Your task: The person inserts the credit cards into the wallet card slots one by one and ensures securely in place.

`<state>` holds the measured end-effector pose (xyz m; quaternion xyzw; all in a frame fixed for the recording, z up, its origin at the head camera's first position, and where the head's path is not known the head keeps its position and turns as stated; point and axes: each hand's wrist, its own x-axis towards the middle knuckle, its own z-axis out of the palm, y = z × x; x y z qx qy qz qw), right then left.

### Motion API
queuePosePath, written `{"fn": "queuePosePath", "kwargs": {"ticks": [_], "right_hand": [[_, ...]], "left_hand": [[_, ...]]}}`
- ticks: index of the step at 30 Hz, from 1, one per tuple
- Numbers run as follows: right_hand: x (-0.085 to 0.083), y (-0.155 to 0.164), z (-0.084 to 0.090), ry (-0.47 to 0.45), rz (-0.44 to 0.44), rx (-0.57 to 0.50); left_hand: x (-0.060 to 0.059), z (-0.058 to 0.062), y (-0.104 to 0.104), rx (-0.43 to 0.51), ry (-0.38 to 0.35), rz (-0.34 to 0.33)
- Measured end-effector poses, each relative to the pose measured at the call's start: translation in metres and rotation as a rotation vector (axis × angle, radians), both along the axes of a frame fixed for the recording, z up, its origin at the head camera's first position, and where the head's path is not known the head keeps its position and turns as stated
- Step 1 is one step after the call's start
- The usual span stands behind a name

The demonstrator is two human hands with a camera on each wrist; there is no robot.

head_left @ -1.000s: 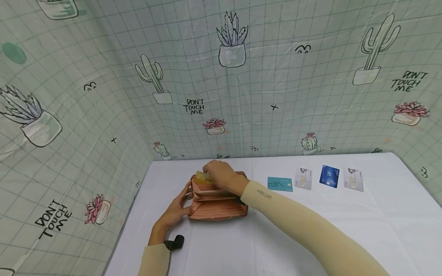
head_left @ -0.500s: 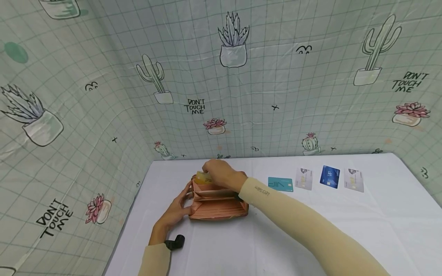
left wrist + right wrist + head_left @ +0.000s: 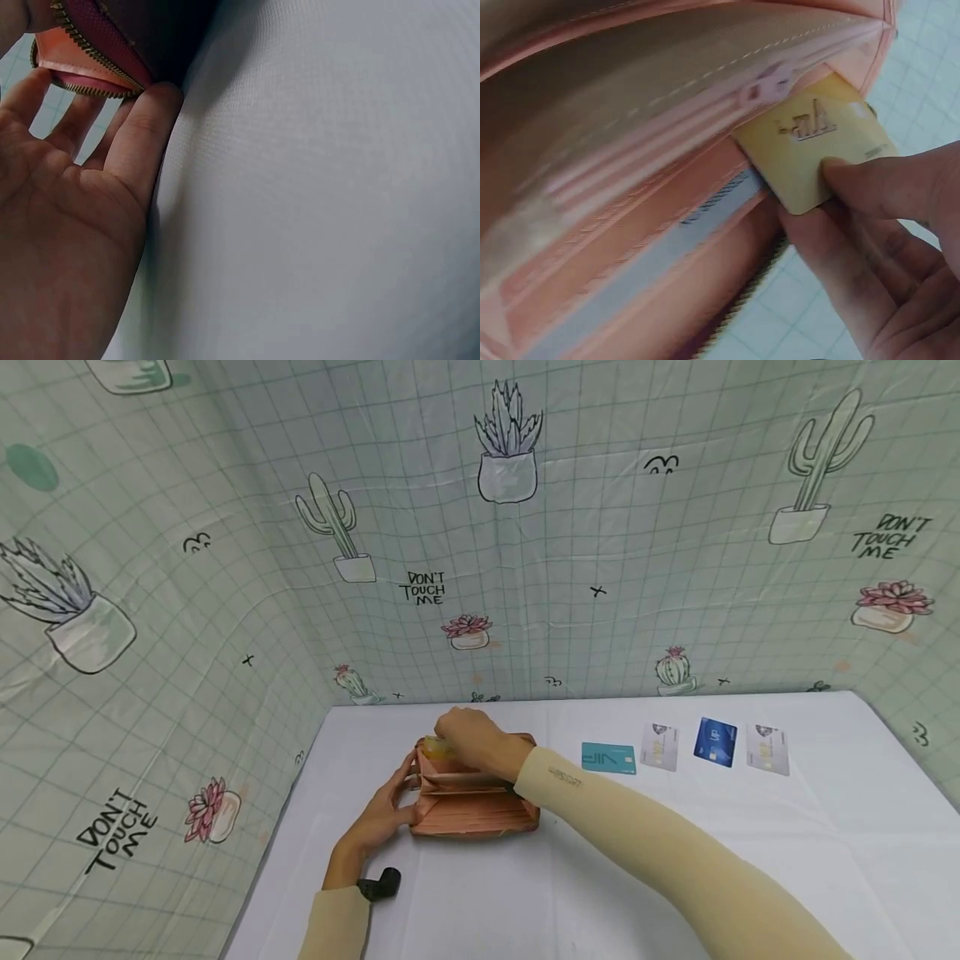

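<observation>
Right hand (image 3: 471,739) is pinching a yellow card (image 3: 821,150) between thumb and fingers, and the card's lower corner sits in a slot at the back edge of the pink wallet (image 3: 468,797). That wallet lies unzipped and spread wide on the white table (image 3: 675,860), a bit left of center in the head view. Left hand (image 3: 378,822) has its fingers straight, pressed against the wallet's left end; the left wrist view shows a fingertip touching the zipper edge. Off to the right of the wallet, well apart from it, four cards lie in a row: a teal card (image 3: 608,759), a gray card (image 3: 658,747), a blue card (image 3: 716,742) and another gray card (image 3: 768,750).
</observation>
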<state>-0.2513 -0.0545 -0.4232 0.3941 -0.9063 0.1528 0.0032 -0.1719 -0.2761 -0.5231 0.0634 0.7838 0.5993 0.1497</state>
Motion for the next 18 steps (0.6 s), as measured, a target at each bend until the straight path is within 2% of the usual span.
{"fn": "queuePosePath", "kwargs": {"ticks": [4,8,11,14,18], "right_hand": [[-0.005,-0.001,0.002,-0.052,0.025,0.028],[-0.012,0.007,-0.008,-0.153,0.018,-0.063],[-0.016,0.015,-0.015,-0.197,0.052,-0.151],[-0.018,0.021,-0.018,-0.196,0.088,-0.186],[-0.021,0.023,-0.018,-0.188,0.115,-0.177]], "left_hand": [[0.0,-0.001,0.0,0.013,-0.002,0.002],[0.0,-0.001,-0.001,0.021,0.002,-0.006],[0.001,0.0,-0.002,0.013,0.007,-0.013],[0.0,0.001,-0.003,0.015,0.019,-0.023],[0.0,0.001,-0.003,0.02,0.02,-0.03]]}}
